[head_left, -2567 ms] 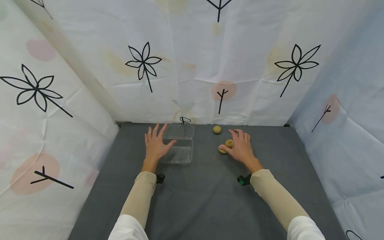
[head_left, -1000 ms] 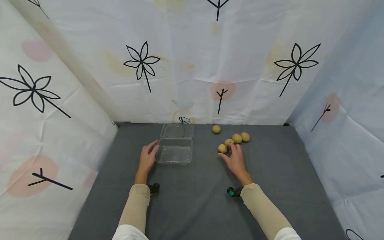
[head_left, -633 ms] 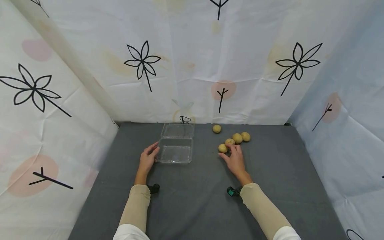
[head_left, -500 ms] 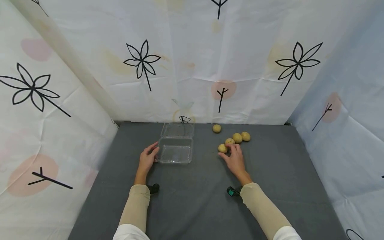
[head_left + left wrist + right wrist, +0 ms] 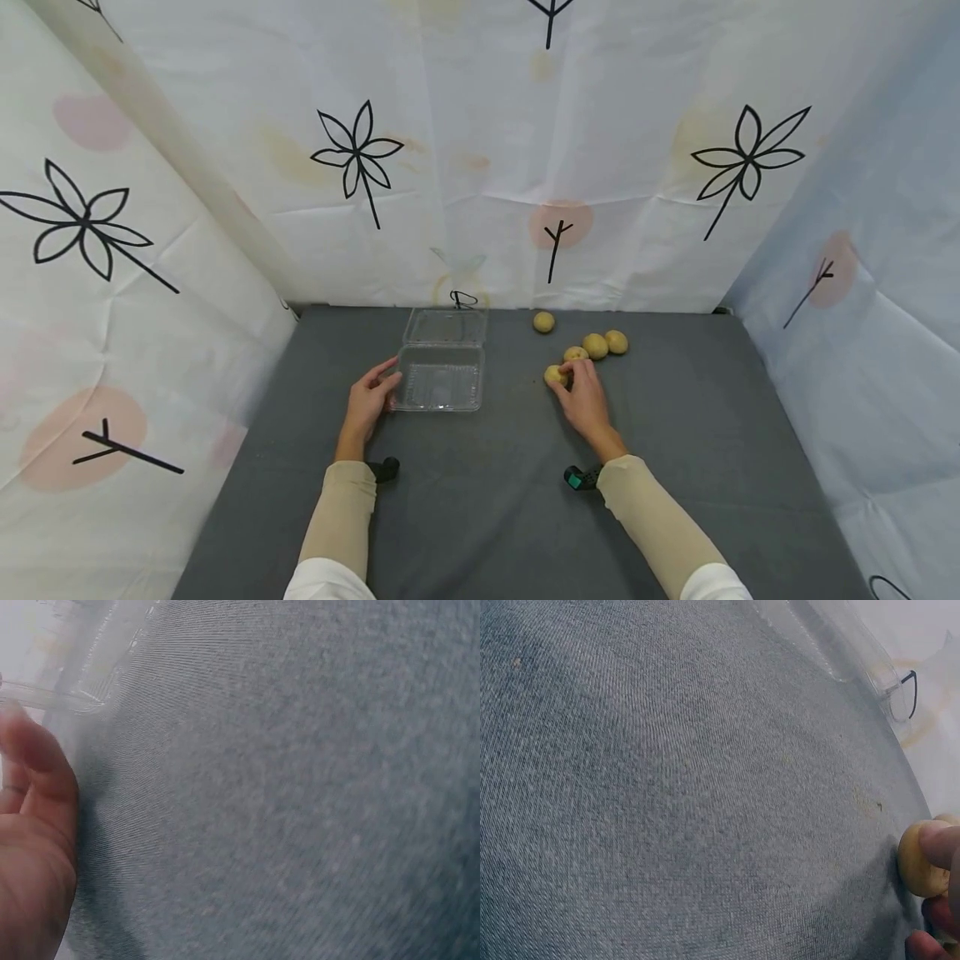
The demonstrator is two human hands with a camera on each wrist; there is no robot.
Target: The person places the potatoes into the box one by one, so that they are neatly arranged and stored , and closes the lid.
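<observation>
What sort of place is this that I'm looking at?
Probably a makeshift recording booth: patterned cloth hangs on three sides, a grey fabric-covered tabletop lies between, and a small black device, possibly a camera, sits at each wrist.

Yellow on 5 potatoes (image 5: pixel 596 346); colourless on the container (image 5: pixel 442 385); grey on the tablecloth (image 5: pixel 480 500); beige and white on the sleeves (image 5: pixel 341 504); black flowers over white on the hangings (image 5: pixel 465 100).
</observation>
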